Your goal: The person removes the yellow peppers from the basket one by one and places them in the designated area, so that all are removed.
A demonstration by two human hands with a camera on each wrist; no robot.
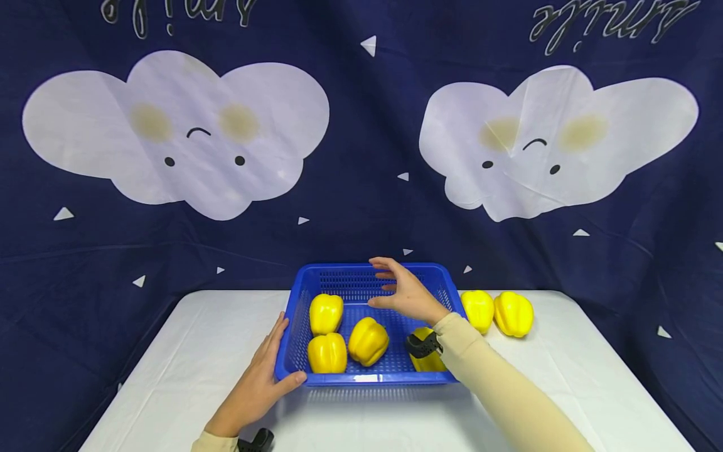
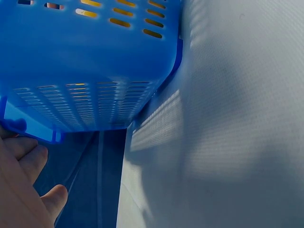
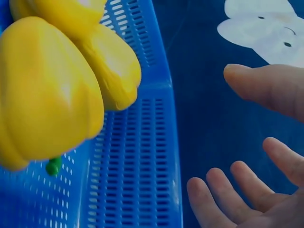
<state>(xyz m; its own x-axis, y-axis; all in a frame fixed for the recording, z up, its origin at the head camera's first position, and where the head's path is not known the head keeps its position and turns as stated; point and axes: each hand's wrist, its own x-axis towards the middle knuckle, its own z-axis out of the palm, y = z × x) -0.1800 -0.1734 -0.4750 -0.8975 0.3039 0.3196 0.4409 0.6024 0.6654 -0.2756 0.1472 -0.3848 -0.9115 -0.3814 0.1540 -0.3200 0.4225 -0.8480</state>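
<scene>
Blue plastic basket (image 1: 373, 378) on white table (image 1: 570, 383) holds what looks like four yellow peppers (image 1: 368, 341), one partly behind right wrist, left hand (image 1: 257, 383) touching its left side, fingers straight, right hand (image 1: 405, 292) empty above, thumb and fingers apart, two other peppers (image 1: 513, 314) just right.

From my end I count six yellow bell peppers (image 1: 369, 342): four inside the one blue basket (image 1: 407, 378) and two outside it on the one white surface (image 1: 395, 420). I make out one left hand (image 1: 257, 380), one right hand (image 1: 403, 295) and two dark wrist straps (image 1: 425, 345). Behind them I count one dark blue cloth (image 1: 373, 125) bearing two pale clouds (image 1: 181, 135), two lettered words (image 1: 615, 19) and more than eight small white triangles (image 1: 369, 45).
</scene>
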